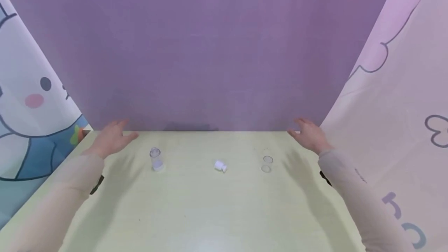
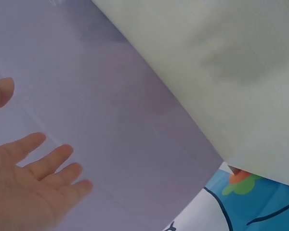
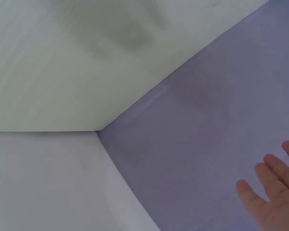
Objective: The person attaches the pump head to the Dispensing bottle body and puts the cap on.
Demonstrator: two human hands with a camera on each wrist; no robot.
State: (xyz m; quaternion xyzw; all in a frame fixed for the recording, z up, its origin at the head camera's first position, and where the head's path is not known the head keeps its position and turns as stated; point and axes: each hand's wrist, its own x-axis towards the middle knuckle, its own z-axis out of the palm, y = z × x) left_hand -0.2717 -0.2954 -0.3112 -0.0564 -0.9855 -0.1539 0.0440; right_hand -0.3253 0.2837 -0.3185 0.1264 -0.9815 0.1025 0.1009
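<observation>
Fingers (image 2: 52, 161) of my left hand (image 1: 112, 138) spread loosely, thumb held well apart, grasping nothing. My right hand (image 1: 310, 135) is likewise relaxed, its fingers parted, also holding nothing. Both forearms, in pale sleeves (image 1: 353, 193), reach forward from the lower corners, with my hands raised over the far side of the worktop (image 1: 210, 213) and casting soft shadows on it. Between them, in a row well apart, are a clear bottle (image 1: 156, 160) standing upright nearest my left hand, a small white vial (image 1: 220, 166) tipped on its side in the middle, and a clear container (image 1: 267, 164) nearest my right hand. That container is so transparent that little beyond two thin rings can be made out. The left wrist view crops my palm and thumb; the right wrist view cuts my hand at the edge.
</observation>
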